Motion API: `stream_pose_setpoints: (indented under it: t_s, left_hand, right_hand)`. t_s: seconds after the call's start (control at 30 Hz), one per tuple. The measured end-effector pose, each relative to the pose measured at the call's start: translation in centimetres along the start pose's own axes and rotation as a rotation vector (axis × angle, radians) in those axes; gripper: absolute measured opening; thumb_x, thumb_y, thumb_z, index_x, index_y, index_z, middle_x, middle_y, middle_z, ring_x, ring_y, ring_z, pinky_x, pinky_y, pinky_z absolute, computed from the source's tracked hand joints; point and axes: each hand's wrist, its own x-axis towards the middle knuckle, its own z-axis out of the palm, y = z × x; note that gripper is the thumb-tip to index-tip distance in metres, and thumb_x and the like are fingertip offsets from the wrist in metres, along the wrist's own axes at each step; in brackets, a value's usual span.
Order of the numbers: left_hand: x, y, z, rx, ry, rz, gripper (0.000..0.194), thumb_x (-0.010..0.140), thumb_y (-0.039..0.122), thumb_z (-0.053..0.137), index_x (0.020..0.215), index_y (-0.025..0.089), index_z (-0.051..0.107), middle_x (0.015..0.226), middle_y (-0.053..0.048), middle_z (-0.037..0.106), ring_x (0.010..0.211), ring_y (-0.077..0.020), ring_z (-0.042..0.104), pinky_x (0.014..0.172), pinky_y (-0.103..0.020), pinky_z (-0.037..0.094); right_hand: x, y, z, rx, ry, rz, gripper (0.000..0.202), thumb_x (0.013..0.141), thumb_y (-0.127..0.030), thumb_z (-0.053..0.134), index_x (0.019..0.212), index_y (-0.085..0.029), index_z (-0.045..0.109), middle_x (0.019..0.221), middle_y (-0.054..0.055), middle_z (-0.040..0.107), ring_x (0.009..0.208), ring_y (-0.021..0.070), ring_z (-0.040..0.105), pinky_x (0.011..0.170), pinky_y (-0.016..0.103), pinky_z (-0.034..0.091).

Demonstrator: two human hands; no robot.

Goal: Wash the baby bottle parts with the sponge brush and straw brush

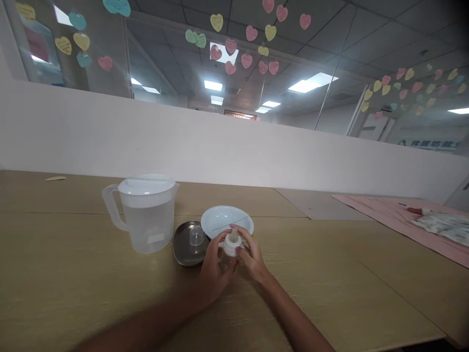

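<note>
A small clear baby bottle with a white collar and a pale teat stands upright between my two hands. My left hand is wrapped round its body from the left. From the right, my right hand has its fingers on the white collar. Just behind the bottle sits a white bowl, with a thin stick or rod across it. To the left is a metal tray holding a small clear cap.
A lidded plastic jug of clear liquid stands on the wooden table, left of the tray. Pink cloth with a patterned fabric item lies at the far right. A white wall rises behind the table.
</note>
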Motion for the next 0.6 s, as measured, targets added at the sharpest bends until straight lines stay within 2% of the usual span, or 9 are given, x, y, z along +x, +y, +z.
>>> stream_pose_setpoints:
  t_s: [0.1, 0.2, 0.27, 0.33, 0.43, 0.53, 0.6]
  left_hand:
    - [0.1, 0.1, -0.1, 0.01, -0.009, 0.016, 0.049, 0.079, 0.029, 0.054, 0.124, 0.022, 0.035, 0.12, -0.011, 0.049, 0.104, -0.0233, 0.05, 0.084, -0.038, 0.043]
    - [0.0, -0.1, -0.2, 0.039, -0.016, 0.008, 0.05, 0.079, 0.028, 0.053, 0.125, 0.022, 0.035, 0.12, -0.012, 0.048, 0.104, -0.0242, 0.05, 0.084, -0.039, 0.044]
    - [0.0, -0.3, -0.1, 0.052, -0.018, 0.017, 0.055, 0.079, 0.026, 0.053, 0.129, 0.022, 0.031, 0.123, -0.013, 0.045, 0.11, -0.0252, 0.046, 0.089, -0.04, 0.042]
    - [0.0, -0.4, -0.1, 0.053, -0.015, 0.041, 0.06, 0.078, 0.022, 0.052, 0.133, 0.022, 0.027, 0.127, -0.013, 0.042, 0.115, -0.0256, 0.042, 0.093, -0.041, 0.039]
    - [-0.1, -0.5, -0.1, 0.037, -0.01, 0.05, 0.062, 0.077, 0.018, 0.051, 0.134, 0.022, 0.026, 0.125, -0.012, 0.043, 0.114, -0.0246, 0.043, 0.092, -0.04, 0.04]
    - [-0.1, -0.4, -0.1, 0.005, -0.011, 0.034, 0.06, 0.076, 0.017, 0.051, 0.131, 0.022, 0.029, 0.123, -0.011, 0.045, 0.112, -0.0233, 0.045, 0.091, -0.038, 0.041]
    - [0.0, -0.3, -0.1, -0.005, -0.008, 0.02, 0.057, 0.076, 0.018, 0.053, 0.129, 0.022, 0.032, 0.121, -0.011, 0.046, 0.111, -0.023, 0.046, 0.09, -0.037, 0.041]
  right_hand:
    - [0.0, -0.3, -0.1, -0.045, -0.014, -0.003, 0.047, 0.079, -0.029, 0.046, 0.126, -0.022, 0.042, 0.12, 0.006, 0.051, 0.109, 0.0226, 0.049, 0.089, 0.035, 0.042]
    - [0.3, -0.4, 0.0, -0.127, -0.005, 0.007, 0.051, 0.077, -0.033, 0.052, 0.127, -0.022, 0.042, 0.112, 0.007, 0.052, 0.105, 0.0218, 0.049, 0.09, 0.035, 0.041]
    - [0.5, -0.2, 0.3, -0.17, 0.029, 0.026, 0.047, 0.074, -0.035, 0.058, 0.119, -0.022, 0.051, 0.102, 0.006, 0.053, 0.097, 0.0204, 0.052, 0.086, 0.033, 0.043]
    - [0.6, 0.0, 0.9, -0.211, 0.086, 0.056, 0.036, 0.071, -0.036, 0.062, 0.103, -0.021, 0.06, 0.091, 0.005, 0.053, 0.087, 0.0185, 0.054, 0.08, 0.031, 0.045]
    - [0.5, 0.2, 1.7, -0.295, 0.21, 0.11, 0.023, 0.067, -0.036, 0.065, 0.083, -0.019, 0.061, 0.082, 0.003, 0.052, 0.079, 0.0172, 0.053, 0.073, 0.031, 0.045]
    - [0.3, 0.2, 1.9, -0.32, 0.281, 0.137, 0.025, 0.066, -0.037, 0.066, 0.081, -0.019, 0.056, 0.081, 0.002, 0.052, 0.076, 0.0166, 0.052, 0.07, 0.03, 0.045]
    - [0.2, 0.2, 1.7, -0.306, 0.236, 0.093, 0.027, 0.068, -0.038, 0.064, 0.085, -0.019, 0.056, 0.085, 0.002, 0.052, 0.08, 0.0172, 0.052, 0.073, 0.031, 0.044]
